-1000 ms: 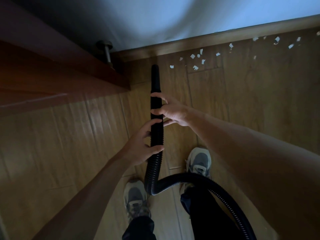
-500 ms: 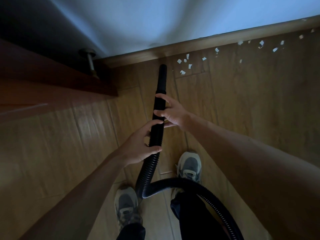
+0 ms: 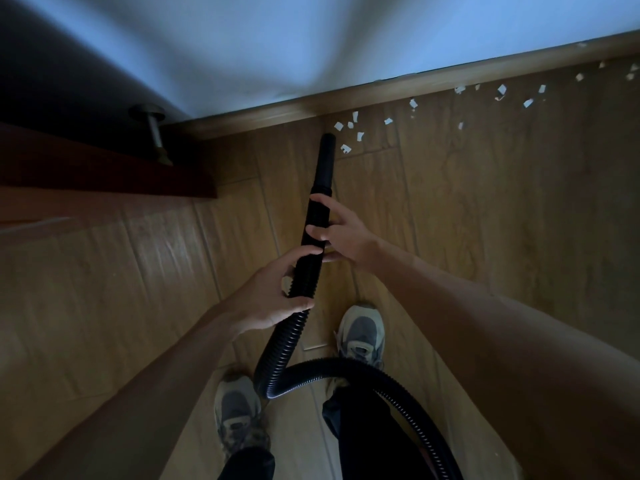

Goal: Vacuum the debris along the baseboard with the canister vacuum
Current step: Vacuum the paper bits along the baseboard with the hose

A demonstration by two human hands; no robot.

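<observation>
2 hands on the vacuum line right now: the left hand (image 3: 273, 299) has its fingers (image 3: 296, 304) curled round the ribbed hose (image 3: 287, 344), and the right hand (image 3: 349, 237) sits higher up, fingers (image 3: 323, 202) wrapped round the rigid black nozzle (image 3: 323, 168). The tip is down near the wooden floor (image 3: 485, 237), just beside the nearest of the white paper scraps (image 3: 346, 147) and short of the baseboard (image 3: 381, 86). The debris runs on in a loose trail hugging the baseboard, off toward the right edge of view, roughly 20 bits by my count. Now, the danger spots. The hose loops back between the left shoe (image 3: 237, 414) and the right shoe (image 3: 362, 336), passing close against the right one, so a sidestep along the wall could snag it and jerk the tip off line. Come in too fast or too high and these light scraps may scatter instead of lifting; whether suction is running, I cannot tell. Jab forward and that hard tip knocks the baseboard. Over on the left, a dark red panel (image 3: 104, 174) and a metal doorstop (image 3: 154, 133) crowd the corner, hemming in any swing that way. The canister itself is out of view.
</observation>
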